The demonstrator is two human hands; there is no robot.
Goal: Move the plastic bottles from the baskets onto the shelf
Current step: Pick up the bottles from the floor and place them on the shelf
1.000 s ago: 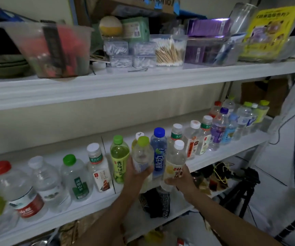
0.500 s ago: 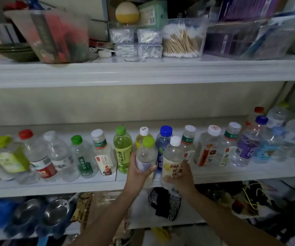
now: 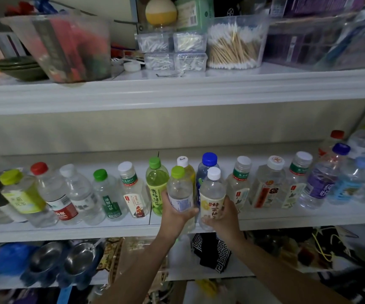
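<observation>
Both forearms reach up from below, and the hands sit side by side, almost touching. The left hand [image 3: 176, 212] is wrapped round the lower half of a lime-cap bottle [image 3: 180, 194], thumb across its pale blue label. The right hand [image 3: 223, 218] is clamped on a yellow-label bottle [image 3: 212, 194] with a white cap, fingers curled round its base. The two bottles stand upright and just beside each other at the front edge of the shelf [image 3: 111, 231]; whether their bases rest on it, I cannot tell, as the hands cover them. Under the arms, on the lower shelf, lie two steel bowls [image 3: 80, 257] and a black patterned cloth [image 3: 214, 253]. Right behind the held pair runs a long row of bottles across the whole shelf: a green tea bottle [image 3: 157, 185] just left of the lime-cap one, a yellowish bottle [image 3: 187, 170] and a blue-cap bottle [image 3: 208, 165] directly behind, clear white-capped ones to the right, a red-cap bottle [image 3: 52, 194] off to the left. Further up, the top shelf [image 3: 177, 91] carries a clear bin [image 3: 67, 47] of red things, green plates [image 3: 19, 66], a tub of cotton swabs [image 3: 236, 44] and a yellow-and-cream ball [image 3: 160, 10].
</observation>
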